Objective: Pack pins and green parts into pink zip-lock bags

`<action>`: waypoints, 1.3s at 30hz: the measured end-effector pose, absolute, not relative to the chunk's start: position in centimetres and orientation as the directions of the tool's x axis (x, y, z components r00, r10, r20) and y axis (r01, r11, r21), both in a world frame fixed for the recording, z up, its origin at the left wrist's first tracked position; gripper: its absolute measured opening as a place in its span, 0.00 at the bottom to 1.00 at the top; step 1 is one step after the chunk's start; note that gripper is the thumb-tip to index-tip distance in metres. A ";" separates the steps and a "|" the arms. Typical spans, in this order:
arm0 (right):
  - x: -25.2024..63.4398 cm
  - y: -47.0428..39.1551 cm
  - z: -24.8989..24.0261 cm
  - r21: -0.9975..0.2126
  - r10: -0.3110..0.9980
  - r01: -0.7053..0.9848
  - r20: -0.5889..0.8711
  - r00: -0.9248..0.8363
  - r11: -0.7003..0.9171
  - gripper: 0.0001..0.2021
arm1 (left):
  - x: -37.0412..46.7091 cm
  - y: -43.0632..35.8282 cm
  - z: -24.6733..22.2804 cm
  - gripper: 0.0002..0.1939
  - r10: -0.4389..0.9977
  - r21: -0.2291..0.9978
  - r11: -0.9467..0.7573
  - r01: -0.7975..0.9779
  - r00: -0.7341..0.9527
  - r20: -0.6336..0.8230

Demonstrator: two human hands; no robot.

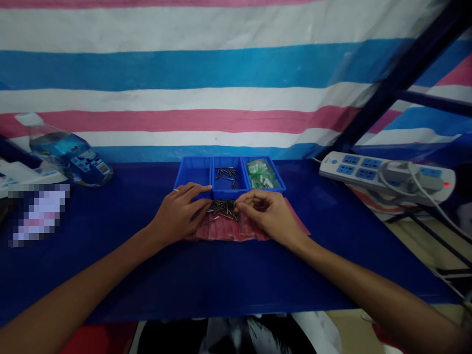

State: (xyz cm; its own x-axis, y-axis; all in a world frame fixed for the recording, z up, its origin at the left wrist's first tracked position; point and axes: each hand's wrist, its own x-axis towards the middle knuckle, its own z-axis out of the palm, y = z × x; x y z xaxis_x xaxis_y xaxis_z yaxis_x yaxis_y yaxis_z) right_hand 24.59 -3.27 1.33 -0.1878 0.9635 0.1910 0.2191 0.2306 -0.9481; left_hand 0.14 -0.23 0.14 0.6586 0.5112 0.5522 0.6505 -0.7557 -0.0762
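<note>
On red mat [221, 231]: pins [223, 209], small, stiff, light, likely slippery; pinch singly mid-shaft. Left hand [179, 211] flat, fingers apart; right hand [267, 211] fingertips together, contents indiscernible.

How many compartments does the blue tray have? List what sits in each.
3. The blue tray has a left compartment with nothing visible inside, a middle compartment holding small dark metal pins, and a right compartment holding pale green plastic parts.

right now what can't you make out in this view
- Right hand: its curled fingers hide whether they pinch a pin from the pile of pins.
- Left tray: contents too dark to tell.
- Patch at left: blurred out.
- Bottle label: too small to read.
- Green pieces: too small to identify.
</note>
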 end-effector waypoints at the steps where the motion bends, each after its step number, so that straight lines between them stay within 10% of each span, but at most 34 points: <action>1: 24.6 -3.2 1.3 -0.937 0.957 0.215 0.244 -0.158 0.274 0.02 | 0.1 -0.2 0.1 0.08 0.511 -0.076 -0.755 0.651 0.658 0.554; 7: 24.8 -3.5 0.9 -0.762 0.872 0.426 0.451 -0.192 0.488 0.11 | 0.0 -0.1 0.1 0.08 0.515 -0.074 -0.757 0.649 0.662 0.545; 15: 24.7 -3.6 -0.7 -0.364 0.779 0.690 0.251 -0.574 0.626 0.12 | 0.1 -0.2 0.0 0.08 0.509 -0.069 -0.764 0.642 0.665 0.547; 39: 23.7 -3.7 -0.5 -0.330 0.843 0.777 0.237 -0.482 0.537 0.08 | 0.0 -0.2 0.0 0.08 0.519 -0.071 -0.755 0.651 0.661 0.542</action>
